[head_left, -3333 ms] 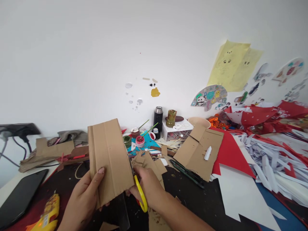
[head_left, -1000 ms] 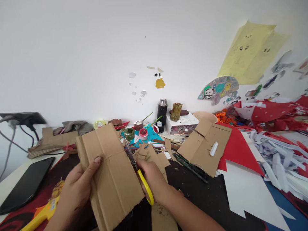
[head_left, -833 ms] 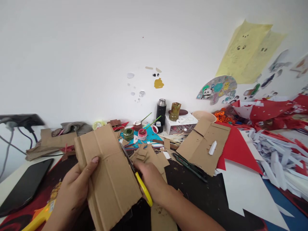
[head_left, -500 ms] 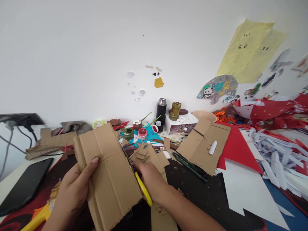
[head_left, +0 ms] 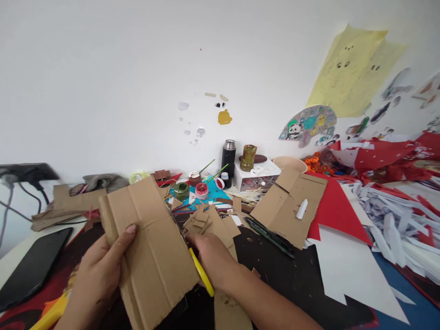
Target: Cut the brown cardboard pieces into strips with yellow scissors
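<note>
A big white wall [head_left: 103, 68] stands behind a very messy table [head_left: 292, 284]. The table's dark top shows bare only in the middle, just right of the hands. A pile of white paper strips [head_left: 395, 224] fills the far right side, with red paper [head_left: 330, 211] beside it. A flat cardboard sheet [head_left: 288, 206] lies past the bare patch. A black phone [head_left: 30, 268] lies at the left edge.

The cardboard piece [head_left: 147, 247] is held up in front, tilted, just above the table. The left hand [head_left: 99, 275] grips its left side, thumb on top. The right hand [head_left: 213, 261] is closed around yellow scissors [head_left: 197, 270] at the piece's right edge. The blades are hidden behind the cardboard. Small paint pots [head_left: 192, 188] and a black bottle [head_left: 228, 158] stand by the wall.
</note>
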A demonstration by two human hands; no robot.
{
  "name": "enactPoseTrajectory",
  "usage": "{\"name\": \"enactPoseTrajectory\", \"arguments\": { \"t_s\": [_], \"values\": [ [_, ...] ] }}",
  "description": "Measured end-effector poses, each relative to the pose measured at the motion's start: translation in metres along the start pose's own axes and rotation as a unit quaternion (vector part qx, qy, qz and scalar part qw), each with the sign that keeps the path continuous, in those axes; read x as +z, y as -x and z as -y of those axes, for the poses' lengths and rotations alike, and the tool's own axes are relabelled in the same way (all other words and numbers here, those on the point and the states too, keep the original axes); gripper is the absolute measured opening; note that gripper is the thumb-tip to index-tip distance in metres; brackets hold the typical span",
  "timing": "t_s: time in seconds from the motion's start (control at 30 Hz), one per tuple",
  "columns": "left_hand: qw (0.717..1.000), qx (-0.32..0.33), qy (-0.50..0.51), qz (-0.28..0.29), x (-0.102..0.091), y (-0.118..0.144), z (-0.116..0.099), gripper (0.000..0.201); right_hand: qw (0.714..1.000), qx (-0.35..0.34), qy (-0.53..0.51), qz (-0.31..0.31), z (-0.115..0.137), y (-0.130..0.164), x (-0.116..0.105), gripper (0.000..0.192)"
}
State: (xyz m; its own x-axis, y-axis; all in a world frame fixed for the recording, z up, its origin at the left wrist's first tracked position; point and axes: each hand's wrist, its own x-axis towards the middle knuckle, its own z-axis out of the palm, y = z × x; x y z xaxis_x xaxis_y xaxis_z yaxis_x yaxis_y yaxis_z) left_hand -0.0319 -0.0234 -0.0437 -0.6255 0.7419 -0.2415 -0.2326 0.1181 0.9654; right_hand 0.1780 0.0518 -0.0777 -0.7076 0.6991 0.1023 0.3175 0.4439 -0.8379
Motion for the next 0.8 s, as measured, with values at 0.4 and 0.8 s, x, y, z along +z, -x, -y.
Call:
{"name": "enactPoseTrajectory", "arguments": {
  "t_s": [0.4,0.8],
  "values": [
    [1.0,-0.005,-0.008,0.0,0.002,-0.002,0.012,0.071,0.999,0.032,-0.032,-0.011,-0.011,-0.004,0.008,0.035],
    [0.999,0.014,0.01,-0.029,0.007,0.006,0.0,0.066,0.999,0.029,-0.026,-0.018,-0.003,-0.002,0.005,0.029]
  ]
}}
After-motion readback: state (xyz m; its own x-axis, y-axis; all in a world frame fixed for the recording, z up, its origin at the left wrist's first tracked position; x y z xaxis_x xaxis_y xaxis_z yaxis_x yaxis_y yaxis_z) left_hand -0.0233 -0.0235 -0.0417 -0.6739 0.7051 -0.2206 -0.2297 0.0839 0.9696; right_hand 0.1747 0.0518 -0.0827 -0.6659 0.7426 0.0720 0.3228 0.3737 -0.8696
